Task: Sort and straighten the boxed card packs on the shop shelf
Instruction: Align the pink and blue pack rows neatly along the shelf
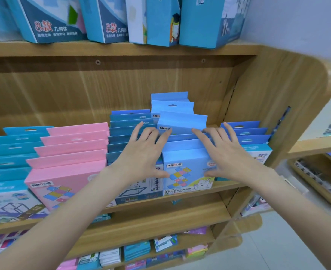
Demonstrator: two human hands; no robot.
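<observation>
Top-shelf boxes [53,18] cut off above.

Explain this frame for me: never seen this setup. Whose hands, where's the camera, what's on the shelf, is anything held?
There is no robot here. A person wears one wide-angle camera on the head, looking forward and down, so the two bare arms reach in from the bottom of the picture.

The wooden shelf carries rows of flat boxed card packs standing one behind another: teal packs far left, pink packs, darker blue packs, the light blue packs in the middle, and more blue packs on the right.

The left hand and the right hand are spread with straight fingers either side of the light blue row, fingertips at its packs. Nothing is gripped. The rear light blue packs stand higher than their neighbours.
</observation>
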